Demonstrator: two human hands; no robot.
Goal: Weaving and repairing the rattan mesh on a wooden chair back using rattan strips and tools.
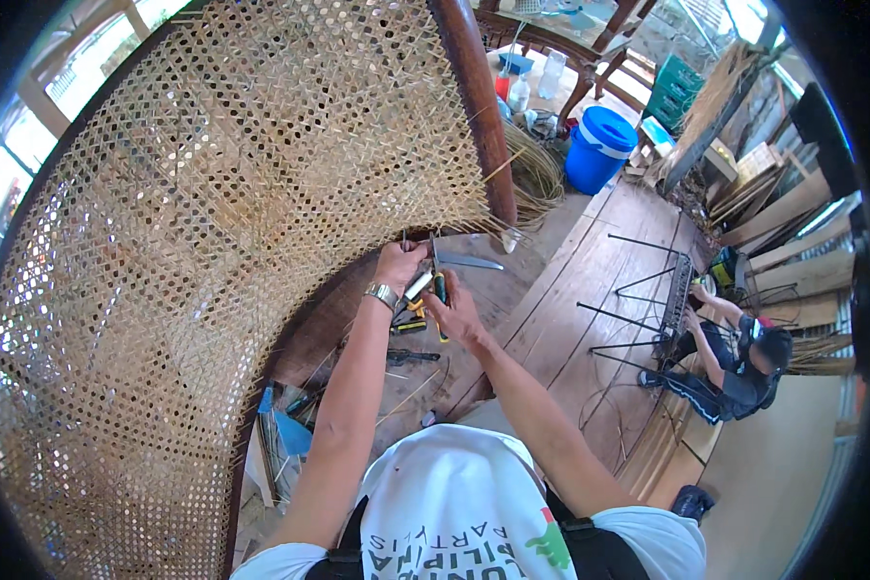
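A large curved panel of woven cane (338, 126), edged by a dark wooden frame (472, 92), fills the left and middle. My left hand (399, 267), with a metal watch on its wrist, is closed at the panel's lower edge; what its fingers pinch is too small to make out. Just right of it, my right hand (456, 311) grips a slim metal hand tool (440, 286) with dark green and yellow handles, its tip pointing up at the cane edge. Loose cane ends stick out beyond the frame. A flat grey blade (474, 261) lies beyond my hands.
Several tools (411, 324) lie below my hands. A coil of cane strands (536, 184) and a blue lidded bucket (599, 150) stand at the upper right. On the right, another person (735, 362) crouches over a dark frame with thin legs (672, 300). Boards lean behind.
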